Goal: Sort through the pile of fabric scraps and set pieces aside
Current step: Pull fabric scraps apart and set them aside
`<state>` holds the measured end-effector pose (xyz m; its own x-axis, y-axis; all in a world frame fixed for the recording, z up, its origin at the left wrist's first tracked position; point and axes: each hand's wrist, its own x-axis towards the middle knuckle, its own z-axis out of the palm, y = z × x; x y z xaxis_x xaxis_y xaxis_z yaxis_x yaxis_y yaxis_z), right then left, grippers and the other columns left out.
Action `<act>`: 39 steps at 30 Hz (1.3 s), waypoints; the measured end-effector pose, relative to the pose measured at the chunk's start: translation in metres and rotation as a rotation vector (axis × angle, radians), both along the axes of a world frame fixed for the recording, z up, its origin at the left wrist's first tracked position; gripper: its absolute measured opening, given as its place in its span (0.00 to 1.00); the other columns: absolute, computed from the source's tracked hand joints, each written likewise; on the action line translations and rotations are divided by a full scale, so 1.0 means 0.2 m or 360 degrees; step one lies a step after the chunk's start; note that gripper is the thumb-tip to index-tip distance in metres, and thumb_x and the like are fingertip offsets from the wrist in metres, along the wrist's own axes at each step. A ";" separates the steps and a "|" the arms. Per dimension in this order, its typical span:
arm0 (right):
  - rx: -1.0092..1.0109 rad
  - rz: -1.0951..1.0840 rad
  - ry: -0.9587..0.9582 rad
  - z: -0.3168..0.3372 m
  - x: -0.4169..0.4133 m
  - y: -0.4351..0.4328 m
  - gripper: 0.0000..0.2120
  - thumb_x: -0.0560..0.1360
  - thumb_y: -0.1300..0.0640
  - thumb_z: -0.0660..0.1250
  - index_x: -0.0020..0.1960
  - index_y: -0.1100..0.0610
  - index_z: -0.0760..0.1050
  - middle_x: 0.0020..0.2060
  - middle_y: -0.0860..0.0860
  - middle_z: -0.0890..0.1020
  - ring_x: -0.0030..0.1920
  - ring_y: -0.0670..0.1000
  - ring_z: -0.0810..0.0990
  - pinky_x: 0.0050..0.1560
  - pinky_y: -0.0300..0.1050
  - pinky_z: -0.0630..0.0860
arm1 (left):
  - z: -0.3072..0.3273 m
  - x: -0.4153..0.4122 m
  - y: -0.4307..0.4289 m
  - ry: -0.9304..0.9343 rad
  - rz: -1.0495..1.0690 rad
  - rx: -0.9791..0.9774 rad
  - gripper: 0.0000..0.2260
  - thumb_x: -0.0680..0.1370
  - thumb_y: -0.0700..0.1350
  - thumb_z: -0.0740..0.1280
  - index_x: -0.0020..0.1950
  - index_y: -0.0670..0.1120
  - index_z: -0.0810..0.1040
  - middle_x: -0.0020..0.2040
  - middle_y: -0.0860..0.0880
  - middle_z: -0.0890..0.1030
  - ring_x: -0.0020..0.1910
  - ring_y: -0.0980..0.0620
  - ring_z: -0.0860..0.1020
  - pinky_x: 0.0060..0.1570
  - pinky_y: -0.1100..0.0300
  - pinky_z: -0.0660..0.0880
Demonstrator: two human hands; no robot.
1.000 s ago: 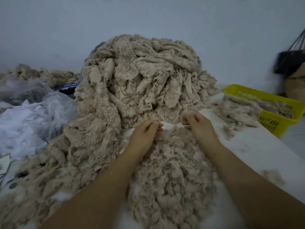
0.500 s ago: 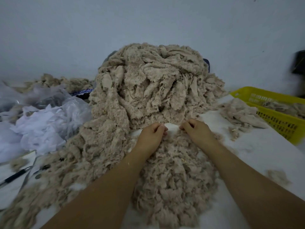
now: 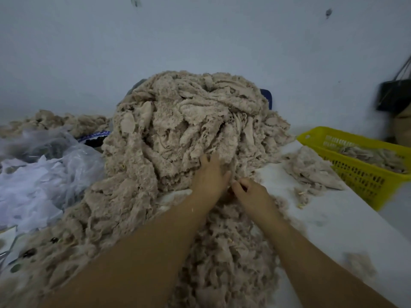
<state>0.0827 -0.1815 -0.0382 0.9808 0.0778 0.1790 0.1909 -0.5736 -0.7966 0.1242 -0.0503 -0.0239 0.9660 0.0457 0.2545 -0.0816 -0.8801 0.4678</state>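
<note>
I see the left hand [image 3: 210,176] laid flat and open against the foot of the tall pile of beige fabric scraps [image 3: 191,134], which rises straight ahead of it. The right hand [image 3: 251,194], just beside, curls its fingers narrowly, pinching at scraps; whether it grips one I cannot tell. A yellow basket [image 3: 364,178] sits well apart to the right, with a small heap [image 3: 311,167] between.
</note>
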 end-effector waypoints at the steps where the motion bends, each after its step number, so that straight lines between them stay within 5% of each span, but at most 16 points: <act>1: -0.0013 -0.0001 -0.0001 0.00 0.00 0.00 0.18 0.83 0.49 0.58 0.38 0.57 0.72 0.36 0.54 0.77 0.35 0.51 0.74 0.34 0.44 0.66 | 0.01 0.04 -0.03 -0.0031 -0.0016 0.0138 0.25 0.81 0.49 0.65 0.75 0.47 0.59 0.75 0.42 0.56 0.55 0.40 0.76 0.41 0.53 0.70; 3: -0.0004 0.0032 0.0027 -0.01 0.00 -0.01 0.19 0.83 0.48 0.57 0.41 0.60 0.73 0.39 0.57 0.78 0.37 0.54 0.76 0.37 0.48 0.71 | 0.01 0.12 -0.05 -0.0100 -0.0034 0.0355 0.30 0.81 0.44 0.64 0.79 0.49 0.54 0.78 0.41 0.51 0.54 0.39 0.76 0.37 0.53 0.69; 6: 0.0011 0.0073 0.0057 0.00 0.00 0.00 0.20 0.84 0.48 0.57 0.48 0.64 0.76 0.45 0.60 0.80 0.44 0.58 0.79 0.46 0.55 0.76 | 0.04 0.20 -0.02 -0.0262 -0.0014 0.0480 0.24 0.83 0.41 0.60 0.79 0.51 0.61 0.79 0.42 0.55 0.48 0.41 0.78 0.35 0.53 0.72; 11: 0.0106 0.0044 0.0065 0.00 0.02 0.00 0.20 0.84 0.49 0.57 0.48 0.64 0.77 0.46 0.61 0.81 0.45 0.59 0.79 0.49 0.55 0.77 | 0.13 0.22 -0.02 -0.0430 -0.0416 -0.0041 0.16 0.84 0.38 0.57 0.71 0.43 0.74 0.75 0.45 0.69 0.64 0.44 0.75 0.57 0.52 0.74; 14: 0.0246 -0.0103 0.0171 0.00 0.05 0.01 0.19 0.84 0.51 0.54 0.44 0.61 0.75 0.40 0.58 0.79 0.39 0.55 0.77 0.37 0.45 0.74 | 0.14 0.07 -0.07 -0.0524 -0.0750 -0.0111 0.13 0.83 0.37 0.57 0.64 0.38 0.76 0.52 0.47 0.76 0.55 0.43 0.76 0.47 0.61 0.67; 16: 0.0198 -0.0212 0.0309 0.00 0.06 -0.01 0.17 0.84 0.55 0.54 0.43 0.58 0.76 0.38 0.56 0.78 0.35 0.51 0.75 0.32 0.40 0.67 | 0.10 -0.06 -0.09 -0.0572 -0.0948 -0.0088 0.12 0.81 0.39 0.57 0.59 0.38 0.76 0.48 0.51 0.71 0.49 0.49 0.72 0.44 0.63 0.63; 18: 0.0366 -0.0315 0.0455 -0.04 0.09 -0.03 0.12 0.83 0.58 0.57 0.55 0.62 0.77 0.41 0.51 0.79 0.35 0.47 0.74 0.32 0.35 0.67 | 0.08 -0.17 -0.08 -0.0448 -0.1017 -0.0179 0.11 0.80 0.43 0.55 0.56 0.42 0.74 0.48 0.53 0.71 0.48 0.54 0.70 0.45 0.65 0.65; 20: 0.0665 -0.0277 0.0466 -0.04 0.09 -0.01 0.12 0.83 0.61 0.58 0.63 0.63 0.73 0.46 0.52 0.79 0.40 0.45 0.75 0.37 0.34 0.71 | 0.07 -0.25 -0.04 -0.0198 -0.0904 -0.0535 0.09 0.81 0.49 0.54 0.49 0.50 0.73 0.44 0.59 0.73 0.43 0.60 0.72 0.43 0.68 0.67; 22: 0.0849 -0.0199 0.0367 -0.02 0.08 0.05 0.14 0.84 0.62 0.56 0.67 0.63 0.71 0.57 0.58 0.79 0.53 0.51 0.78 0.53 0.40 0.75 | 0.07 -0.29 -0.01 0.0006 -0.0636 -0.1228 0.08 0.83 0.53 0.58 0.46 0.57 0.74 0.43 0.64 0.77 0.43 0.64 0.76 0.47 0.66 0.72; 24: 0.1076 -0.0117 0.0430 0.00 0.07 0.09 0.14 0.84 0.64 0.53 0.55 0.67 0.76 0.49 0.59 0.81 0.59 0.59 0.79 0.50 0.35 0.76 | 0.07 -0.29 0.02 0.0170 -0.0411 -0.1982 0.08 0.84 0.48 0.60 0.54 0.53 0.80 0.52 0.55 0.84 0.48 0.56 0.82 0.49 0.58 0.80; 26: 0.1428 0.0053 0.0549 0.03 0.07 0.09 0.22 0.85 0.59 0.53 0.45 0.65 0.83 0.46 0.60 0.84 0.61 0.61 0.79 0.51 0.36 0.77 | 0.05 -0.28 0.06 0.0253 -0.0372 -0.2296 0.11 0.84 0.42 0.60 0.56 0.43 0.82 0.50 0.46 0.86 0.44 0.52 0.84 0.40 0.59 0.81; 28: 0.1743 0.0202 0.0675 0.07 0.06 0.08 0.22 0.83 0.52 0.55 0.49 0.58 0.86 0.49 0.57 0.86 0.53 0.55 0.84 0.48 0.45 0.82 | 0.04 -0.31 0.08 0.0409 -0.0427 -0.2312 0.11 0.82 0.42 0.62 0.54 0.41 0.84 0.48 0.44 0.86 0.43 0.53 0.84 0.38 0.61 0.80; 31: 0.1833 0.0104 0.0722 0.12 0.09 0.07 0.17 0.82 0.52 0.58 0.59 0.60 0.81 0.50 0.57 0.85 0.49 0.54 0.85 0.39 0.46 0.81 | 0.02 -0.34 0.07 0.0651 -0.0596 -0.2091 0.11 0.76 0.49 0.67 0.42 0.49 0.88 0.43 0.48 0.86 0.41 0.55 0.84 0.38 0.63 0.79; 35: 0.1889 0.0000 0.0659 0.10 0.11 0.03 0.12 0.81 0.59 0.62 0.60 0.63 0.78 0.53 0.60 0.85 0.53 0.58 0.84 0.42 0.48 0.82 | 0.03 -0.32 0.09 0.0638 -0.0534 -0.2137 0.18 0.72 0.56 0.70 0.54 0.47 0.86 0.55 0.45 0.86 0.54 0.49 0.84 0.54 0.57 0.78; 37: 0.1588 -0.0037 0.0459 0.06 0.11 0.02 0.09 0.81 0.58 0.63 0.50 0.62 0.81 0.45 0.56 0.86 0.47 0.56 0.85 0.40 0.44 0.81 | 0.04 -0.32 0.11 0.0526 -0.0517 -0.2016 0.19 0.74 0.60 0.67 0.55 0.49 0.85 0.52 0.50 0.86 0.54 0.52 0.84 0.53 0.60 0.78; 39: 0.0946 -0.0038 0.0122 0.03 0.08 0.04 0.08 0.80 0.59 0.64 0.46 0.55 0.81 0.40 0.45 0.84 0.44 0.45 0.82 0.42 0.33 0.76 | 0.05 -0.34 0.12 0.0392 -0.0505 -0.1736 0.21 0.72 0.66 0.65 0.51 0.51 0.84 0.44 0.59 0.86 0.46 0.62 0.83 0.42 0.70 0.76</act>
<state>0.0997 -0.1733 -0.0313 0.9928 -0.0360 0.1138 0.1128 -0.0290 -0.9932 0.0560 -0.0261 -0.0133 0.9912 -0.1281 0.0325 -0.0272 0.0432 0.9987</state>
